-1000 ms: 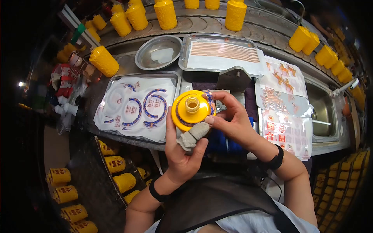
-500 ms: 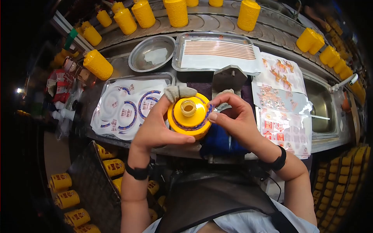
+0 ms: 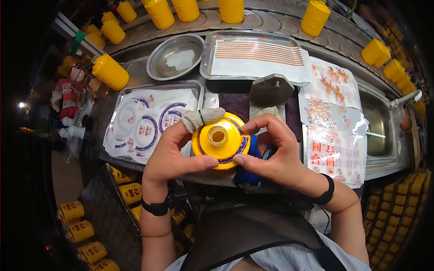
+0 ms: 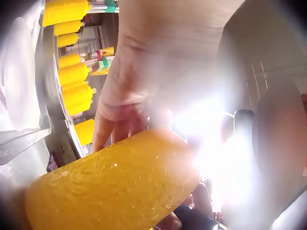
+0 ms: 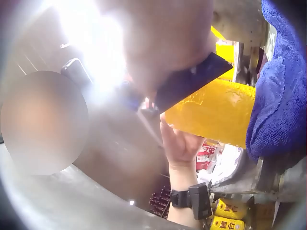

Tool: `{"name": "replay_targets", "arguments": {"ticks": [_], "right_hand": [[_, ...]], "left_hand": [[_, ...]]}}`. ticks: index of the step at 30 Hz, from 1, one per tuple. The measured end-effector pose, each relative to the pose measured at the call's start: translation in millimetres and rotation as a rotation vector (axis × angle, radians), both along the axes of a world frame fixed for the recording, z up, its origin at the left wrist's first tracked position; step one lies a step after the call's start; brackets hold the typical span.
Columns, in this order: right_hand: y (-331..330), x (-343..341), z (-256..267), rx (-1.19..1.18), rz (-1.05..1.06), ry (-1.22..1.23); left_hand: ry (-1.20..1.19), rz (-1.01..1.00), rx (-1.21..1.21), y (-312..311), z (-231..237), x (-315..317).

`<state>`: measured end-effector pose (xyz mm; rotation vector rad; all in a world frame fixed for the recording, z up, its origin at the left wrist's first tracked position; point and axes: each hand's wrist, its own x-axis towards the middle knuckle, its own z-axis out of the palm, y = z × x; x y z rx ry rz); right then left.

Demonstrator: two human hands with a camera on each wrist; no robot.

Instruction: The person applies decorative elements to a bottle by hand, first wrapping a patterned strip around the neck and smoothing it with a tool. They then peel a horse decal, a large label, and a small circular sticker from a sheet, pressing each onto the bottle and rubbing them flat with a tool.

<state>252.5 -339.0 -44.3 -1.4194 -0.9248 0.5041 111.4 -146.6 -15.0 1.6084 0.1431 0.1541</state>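
Observation:
A yellow bottle point(image 3: 225, 149) with an open neck point(image 3: 218, 136) is held up between both hands. Round its shoulder lies a blue patterned decal band point(image 3: 244, 145). My left hand point(image 3: 169, 153) grips the bottle from the left, its thumb at the near side; a grey cloth finger cover point(image 3: 201, 118) lies over the far side. The right hand point(image 3: 275, 147) has curled index finger and thumb at the shoulder, the thumb tip on the band. A dark flat piece point(image 5: 204, 79) shows under that hand in the right wrist view. Behind the bottle's lower end is a blue towel point(image 5: 283, 105).
A tray point(image 3: 201, 95) of curved decals stands left, beside a round metal basin point(image 3: 151, 67). Further back a second tray point(image 3: 210, 40) holds brown strips. Decal sheets point(image 3: 337, 153) lie right, near a sink point(image 3: 384, 131). Several yellow bottles point(image 3: 232, 11) line the back.
The left hand has shifted from below to the left side of the bottle, bringing its covered finger to the far side. A lifted piece of the band now lies against the shoulder under the right fingers.

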Motion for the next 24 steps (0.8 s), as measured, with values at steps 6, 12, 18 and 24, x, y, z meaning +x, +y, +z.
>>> {"name": "replay_targets", "arguments": {"ticks": [6, 12, 18, 24], "right_hand": [[-1.6, 6.3, -0.8, -0.076, 0.041, -0.019], [1.4, 4.2, 4.7, -0.070, 0.044, 0.138], [1.0, 3.3, 3.3, -0.071, 0.036, 0.140], [0.8, 2.9, -1.5, -0.062, 0.044, 0.137]], "left_hand": [[0.033, 0.024, -0.013, -0.2, -0.6, -0.2], [0.005, 0.007, -0.034, -1.0, -1.8, -2.9], [-0.016, -0.016, -0.202, 0.5, -12.1, -6.5], [-0.024, -0.031, -0.168, -1.8, -8.4, -6.4]]}}
